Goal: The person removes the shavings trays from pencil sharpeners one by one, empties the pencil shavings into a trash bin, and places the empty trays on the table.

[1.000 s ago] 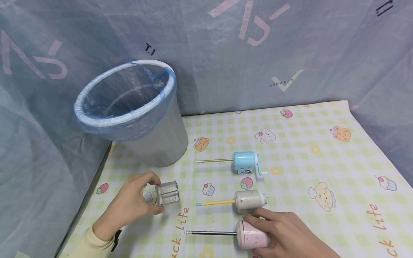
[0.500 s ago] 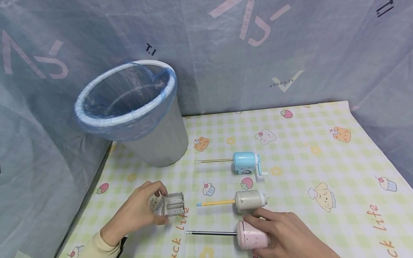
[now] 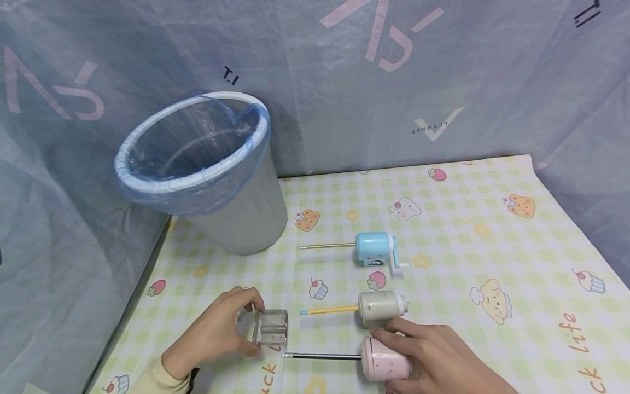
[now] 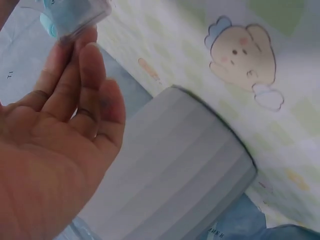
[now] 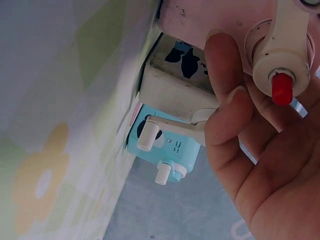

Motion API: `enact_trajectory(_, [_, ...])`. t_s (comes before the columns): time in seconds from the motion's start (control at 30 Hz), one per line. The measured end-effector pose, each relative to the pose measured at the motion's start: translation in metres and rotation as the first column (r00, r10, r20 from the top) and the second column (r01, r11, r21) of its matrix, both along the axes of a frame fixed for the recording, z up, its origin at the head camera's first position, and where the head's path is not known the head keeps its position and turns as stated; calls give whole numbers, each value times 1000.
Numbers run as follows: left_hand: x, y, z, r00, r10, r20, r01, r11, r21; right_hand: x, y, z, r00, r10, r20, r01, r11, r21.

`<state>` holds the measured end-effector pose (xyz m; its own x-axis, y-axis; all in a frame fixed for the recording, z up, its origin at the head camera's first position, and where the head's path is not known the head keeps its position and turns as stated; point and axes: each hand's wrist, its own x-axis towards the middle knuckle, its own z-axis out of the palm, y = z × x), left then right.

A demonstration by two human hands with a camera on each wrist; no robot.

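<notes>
My left hand pinches the left end of a small clear plastic drawer between thumb and fingers, low over the cloth. In the left wrist view the drawer shows only in part, past the fingertips. My right hand holds a pink crank pencil sharpener from its right side; a black pencil sticks out of it to the left. The sharpener's white crank has a red knob, seen in the right wrist view. Just beyond stands a grey-beige sharpener with a yellow pencil.
A light blue sharpener with a gold pencil stands farther back. At the back left is a grey bin with a blue liner. Checked cloth covers the table, with a grey-blue curtain behind.
My left hand has carried the clear drawer toward me and to the right, near the black pencil's end. The right hand and the pink sharpener have stayed put.
</notes>
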<state>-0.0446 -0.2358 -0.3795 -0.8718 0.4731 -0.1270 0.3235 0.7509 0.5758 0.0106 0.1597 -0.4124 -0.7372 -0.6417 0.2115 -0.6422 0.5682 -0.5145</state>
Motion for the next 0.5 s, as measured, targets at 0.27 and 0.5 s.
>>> enact_trajectory(0.27, [4,6,-12,998,-55,16,55,998,26,-1,0,-1,1000,-1,-6,1,1000,-2])
enact_trajectory(0.5, [9,14,-20,997,-83,8,83,996,26,0,0,0,1000,0,11,0,1000,-4])
